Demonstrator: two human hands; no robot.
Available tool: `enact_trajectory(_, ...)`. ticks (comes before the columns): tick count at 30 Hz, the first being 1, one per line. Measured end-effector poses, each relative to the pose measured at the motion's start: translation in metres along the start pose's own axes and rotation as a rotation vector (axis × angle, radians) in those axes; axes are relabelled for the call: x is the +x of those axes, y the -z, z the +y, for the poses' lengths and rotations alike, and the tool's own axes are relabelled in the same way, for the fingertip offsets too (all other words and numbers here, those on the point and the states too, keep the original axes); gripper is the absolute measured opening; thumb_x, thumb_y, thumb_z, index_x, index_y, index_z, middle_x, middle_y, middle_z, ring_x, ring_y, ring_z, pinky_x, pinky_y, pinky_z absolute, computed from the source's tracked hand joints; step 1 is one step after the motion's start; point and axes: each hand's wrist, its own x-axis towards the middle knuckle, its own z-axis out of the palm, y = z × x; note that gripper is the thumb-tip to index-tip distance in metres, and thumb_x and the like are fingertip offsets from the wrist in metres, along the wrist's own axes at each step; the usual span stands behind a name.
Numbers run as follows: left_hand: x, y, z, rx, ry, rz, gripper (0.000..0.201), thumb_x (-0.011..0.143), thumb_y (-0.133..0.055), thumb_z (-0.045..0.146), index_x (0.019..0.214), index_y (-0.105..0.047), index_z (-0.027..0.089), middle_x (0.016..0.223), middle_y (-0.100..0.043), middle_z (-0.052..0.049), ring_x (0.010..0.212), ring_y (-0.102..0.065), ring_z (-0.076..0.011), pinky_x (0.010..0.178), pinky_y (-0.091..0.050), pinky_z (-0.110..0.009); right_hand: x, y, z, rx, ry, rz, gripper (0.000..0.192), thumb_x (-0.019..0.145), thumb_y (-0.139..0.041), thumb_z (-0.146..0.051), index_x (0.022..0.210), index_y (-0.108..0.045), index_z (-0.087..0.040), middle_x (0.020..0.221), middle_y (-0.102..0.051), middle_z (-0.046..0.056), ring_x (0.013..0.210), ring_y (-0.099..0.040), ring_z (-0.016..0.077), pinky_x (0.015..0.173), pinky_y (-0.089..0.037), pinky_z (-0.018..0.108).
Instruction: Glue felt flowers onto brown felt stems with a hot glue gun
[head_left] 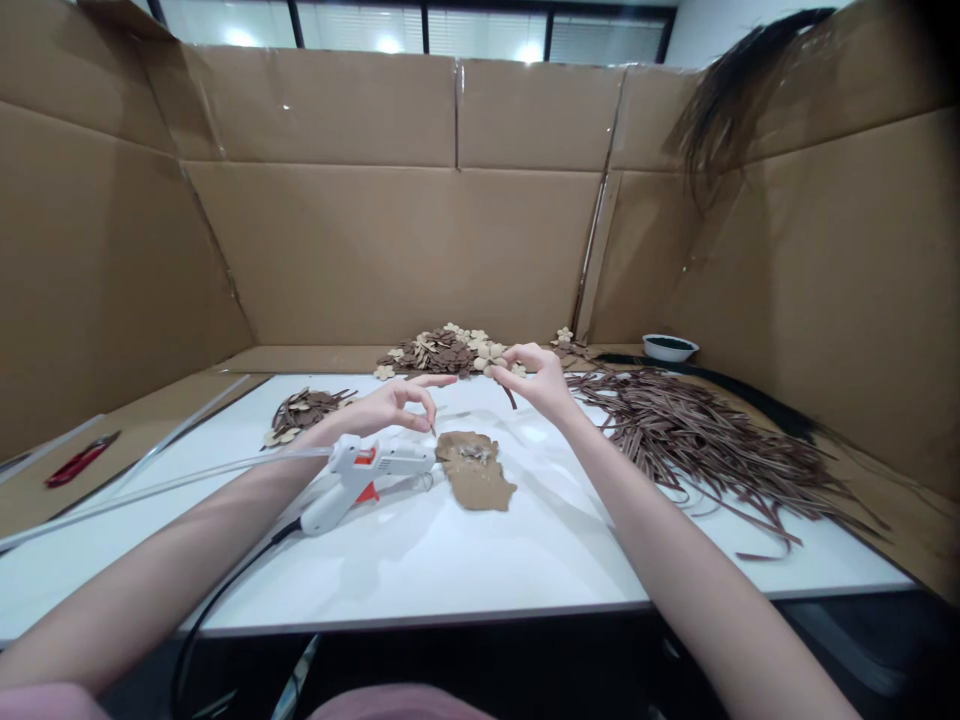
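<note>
At the far left, off the surface's left edge on the cardboard, a red cutter is seen lying unused. Toward the back-left corner of the surface a small heap of brown petals is left loose. Nearer the middle, a white glue gun is laid down on its side with its nozzle pointing at a brown cardboard scrap, on which a patch of dried glue seems to be spread. Above the gun the left hand is held with thumb and forefinger nearly closed in a pinch; what is pinched, if anything, is too small to be told. A larger pile of brown and cream flower cut-outs is heaped at the back edge. Just right of it the right hand is raised, its fingers pinched on a thin dark stem strip that hangs below them. A big tangle of brown strips is spread over the right side, with a white bowl beyond the back-right corner. No finished flower on a stem is seen; most of the work is judged to remain.
</note>
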Motion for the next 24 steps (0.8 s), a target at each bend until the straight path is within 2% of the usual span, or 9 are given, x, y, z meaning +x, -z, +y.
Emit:
enact_trajectory(7, 0.001, 0.0, -0.001, -0.106, -0.028, 0.022, 0.007, 0.07, -0.073, 0.019, 0.072, -0.067, 0.016, 0.149, -0.037, -0.009, 0.14, -0.027, -0.0297, 0.11, -0.022, -0.048, 0.002, -0.003, -0.001, 0.253, -0.126, -0.064, 0.027, 0.067, -0.073, -0.042, 0.069, -0.065, -0.016, 0.074, -0.067, 0.004, 0.073, -0.061, 0.0182, 0.075, -0.047, 0.032)
enact_trajectory(12, 0.001, -0.003, 0.001, -0.123, -0.015, 0.053, 0.01, 0.071, -0.073, 0.021, 0.07, -0.065, 0.014, 0.142, -0.043, -0.011, 0.134, -0.034, -0.0295, 0.104, -0.032, -0.045, 0.002, -0.006, 0.003, 0.337, -0.173, -0.098, 0.03, 0.065, -0.075, -0.044, 0.069, -0.065, -0.016, 0.075, -0.068, 0.004, 0.074, -0.062, 0.0184, 0.073, -0.048, 0.032)
enact_trajectory(17, 0.002, -0.005, -0.003, -0.127, 0.019, 0.136, 0.016, 0.072, -0.073, 0.027, 0.073, -0.064, 0.014, 0.115, -0.055, -0.01, 0.109, -0.052, -0.0226, 0.087, -0.044, -0.033, 0.001, -0.007, 0.005, 0.341, -0.163, -0.143, 0.028, 0.066, -0.074, -0.043, 0.069, -0.065, -0.017, 0.075, -0.067, 0.004, 0.074, -0.061, 0.0178, 0.07, -0.047, 0.03)
enact_trajectory(21, 0.005, -0.009, -0.006, -0.053, 0.066, 0.083, 0.017, 0.073, -0.072, 0.029, 0.076, -0.064, 0.014, 0.085, -0.06, -0.004, 0.082, -0.056, -0.0151, 0.078, -0.043, -0.028, 0.001, -0.007, 0.003, 0.326, -0.164, -0.149, 0.027, 0.066, -0.074, -0.041, 0.068, -0.064, -0.017, 0.073, -0.066, 0.003, 0.073, -0.06, 0.0175, 0.069, -0.047, 0.03)
enact_trajectory(24, 0.009, -0.013, -0.007, 0.002, 0.132, 0.049, 0.02, 0.073, -0.072, 0.03, 0.08, -0.064, 0.014, 0.079, -0.062, -0.003, 0.076, -0.056, -0.0148, 0.073, -0.043, -0.027, 0.0, -0.008, 0.001, 0.298, -0.147, -0.155, 0.024, 0.067, -0.074, -0.039, 0.068, -0.065, -0.017, 0.073, -0.067, 0.004, 0.072, -0.06, 0.0174, 0.072, -0.046, 0.031)
